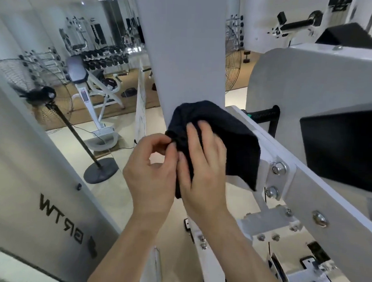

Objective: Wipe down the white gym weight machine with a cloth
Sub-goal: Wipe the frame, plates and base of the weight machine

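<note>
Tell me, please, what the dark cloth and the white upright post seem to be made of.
Cloth: soft woven or knitted fabric, matte near-black; it folds and drapes limply. Post: probably painted metal, smooth satin white; flat, rigid faces with soft sheen.

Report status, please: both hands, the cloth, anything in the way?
Both busy: left hand pinches dark cloth edge, right hand holds it. Bunched before white upright, contact unclear. Nothing blocking seen.
</note>
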`<state>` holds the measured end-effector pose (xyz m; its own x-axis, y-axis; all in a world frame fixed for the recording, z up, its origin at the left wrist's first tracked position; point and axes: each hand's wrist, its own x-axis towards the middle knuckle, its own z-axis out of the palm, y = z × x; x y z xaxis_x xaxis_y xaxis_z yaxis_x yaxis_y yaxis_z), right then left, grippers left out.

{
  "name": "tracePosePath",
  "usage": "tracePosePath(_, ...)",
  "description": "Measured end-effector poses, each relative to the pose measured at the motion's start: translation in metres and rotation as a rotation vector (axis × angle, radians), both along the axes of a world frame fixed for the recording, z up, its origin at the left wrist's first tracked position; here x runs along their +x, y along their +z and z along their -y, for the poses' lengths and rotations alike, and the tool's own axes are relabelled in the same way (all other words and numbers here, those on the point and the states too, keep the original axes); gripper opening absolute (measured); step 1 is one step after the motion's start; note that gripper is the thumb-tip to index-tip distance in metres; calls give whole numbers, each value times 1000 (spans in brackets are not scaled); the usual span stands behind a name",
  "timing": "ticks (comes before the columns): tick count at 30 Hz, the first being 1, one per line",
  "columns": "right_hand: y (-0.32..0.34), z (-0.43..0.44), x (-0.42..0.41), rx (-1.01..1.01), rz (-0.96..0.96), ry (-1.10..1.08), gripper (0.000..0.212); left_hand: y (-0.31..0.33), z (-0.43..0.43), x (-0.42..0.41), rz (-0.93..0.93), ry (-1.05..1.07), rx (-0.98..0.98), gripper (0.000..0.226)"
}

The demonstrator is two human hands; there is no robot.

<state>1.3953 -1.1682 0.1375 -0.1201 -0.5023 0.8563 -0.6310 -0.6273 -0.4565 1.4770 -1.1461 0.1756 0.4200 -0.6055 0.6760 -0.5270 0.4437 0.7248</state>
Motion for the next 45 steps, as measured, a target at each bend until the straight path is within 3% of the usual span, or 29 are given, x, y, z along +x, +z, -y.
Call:
tracePosePath(3, -23, -6, -1, 154, -244, -198, 65, -5, 2, 4, 224, 19, 78, 33)
tracePosePath(5, -26, -6, -1, 198, -216, -266, 71, -9, -4, 6, 325, 10, 69, 34)
tracePosePath(8, 12, 11, -2, 143, -104, -318, 78, 12, 1, 12, 382, 3, -93, 24)
tracePosePath(15, 154, 51, -9, -93, -6, -351, 95, 118, 24, 16, 553, 90, -490, 25)
tracePosePath(20, 117, 36, 5, 40, -100, -378, 71, 87, 8, 16, 760, 55, -355, 43)
tracePosePath(23, 97, 30, 4, 49, -141, -398, 60, 74, 5, 16, 739, -26, -166, 57)
tracePosePath(28, 164, 20, -17, 33, -158, -376, 73, 133, 25, 15, 825, 119, -442, 30)
tracePosePath(33, 256, 28, -26, -316, -145, -318, 47, 228, 45, 24, 908, 298, -639, 18)
tracePosePath(37, 292, 51, -21, -496, -79, -90, 47, 285, 49, 28, 955, 362, -756, 17)
tracePosePath(42, 292, 66, -19, -533, -152, -112, 51, 269, 51, 22, 594, 249, -672, 21)
tracePosePath(45, 288, 78, -38, -437, 59, 17, 49, 261, 64, -6, 929, 446, -698, 37)
